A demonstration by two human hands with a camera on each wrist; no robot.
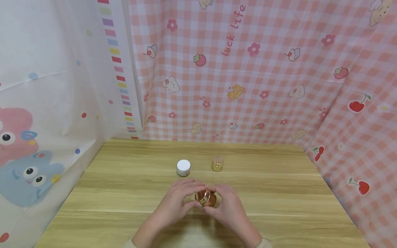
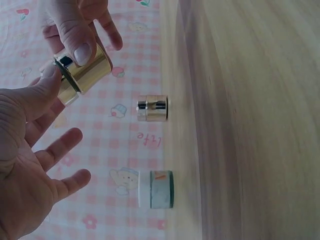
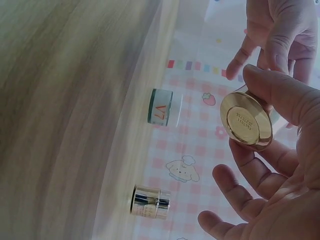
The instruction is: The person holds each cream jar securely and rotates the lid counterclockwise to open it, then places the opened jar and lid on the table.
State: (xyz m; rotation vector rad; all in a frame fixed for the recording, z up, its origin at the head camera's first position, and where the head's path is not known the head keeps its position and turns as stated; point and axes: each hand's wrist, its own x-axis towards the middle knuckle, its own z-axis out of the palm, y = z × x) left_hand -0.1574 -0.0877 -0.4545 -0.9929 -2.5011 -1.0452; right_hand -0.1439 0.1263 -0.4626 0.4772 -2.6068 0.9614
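While a pink checked cloth (image 1: pixel 217 74) hangs at twelve o'clock behind everything, the wood-grained counter (image 1: pixel 279 182) spreads out below it and carries two of the small things. Over its near half, towards six o'clock, two hands meet: the left hand (image 1: pixel 179 198) comes in from seven and pinches one end of a gold jar (image 1: pixel 206 197) between thumb and fingers, while the right hand (image 1: pixel 228 202) comes in from five and grips the other end the same way, its remaining fingers spread. The gold jar sits between them, tilted and off the counter, its base (image 3: pixel 245 125) turned towards the right wrist view. Its mirror-bright surface looks stiff, probably light enough for fingertips but slick, so the surest hold is likely thumb opposite fingers, around the broad base end and on the far side of the seam (image 2: pixel 68 75); a drop could dent or crack it. Smaller, a white-lidded jar (image 1: pixel 183 168) stands upright at eleven o'clock from the gold jar, and, smallest, a little gold pot (image 1: pixel 217 164) stands at about one.
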